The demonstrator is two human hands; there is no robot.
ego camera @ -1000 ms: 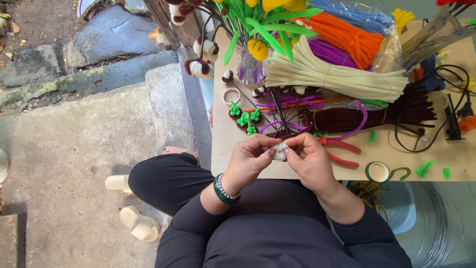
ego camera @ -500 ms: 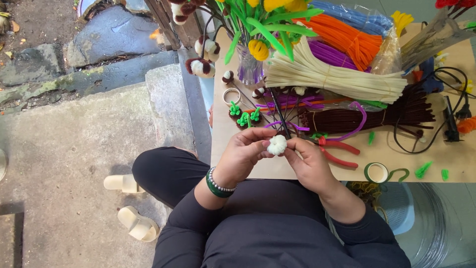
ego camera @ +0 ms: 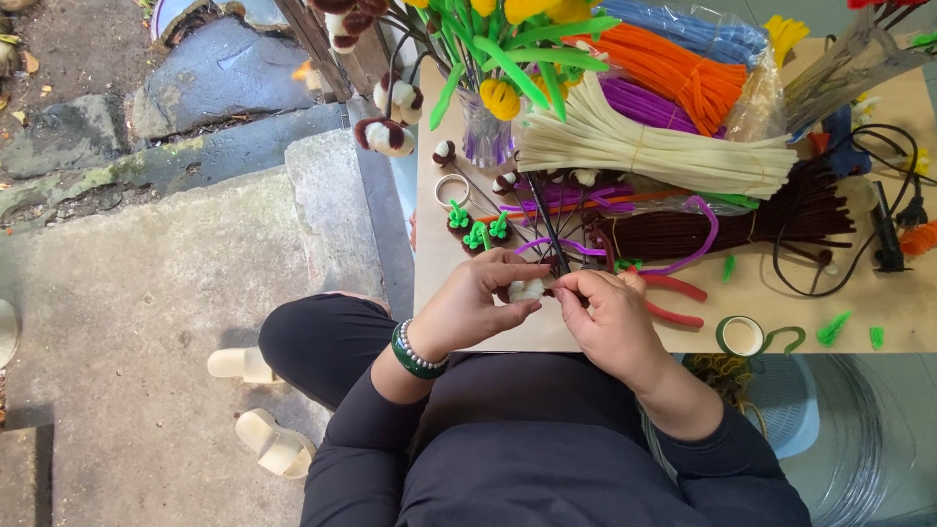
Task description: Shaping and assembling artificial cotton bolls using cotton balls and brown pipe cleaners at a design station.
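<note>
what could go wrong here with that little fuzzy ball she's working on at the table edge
1. The left hand and right hand pinch the small white fuzzy ball right over the table edge; a slip could drop it into the lap or onto the ground.
2. The dark stem wire rising from the hands stands among loose purple pipe cleaners; turning it may snag them.
3. The red-handled pliers lie by the right wrist and could get nudged off.

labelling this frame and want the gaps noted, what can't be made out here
Head view only:
- Small white fuzzy ball: mostly covered by the left hand fingers, shape unclear.
- Thin dark stem: lower end hidden under the right hand.
- Red-handled pliers: jaws hidden behind the right hand.
- Clear glass vase of green pipe-cleaner flowers: tops cut off by the top edge.
</note>
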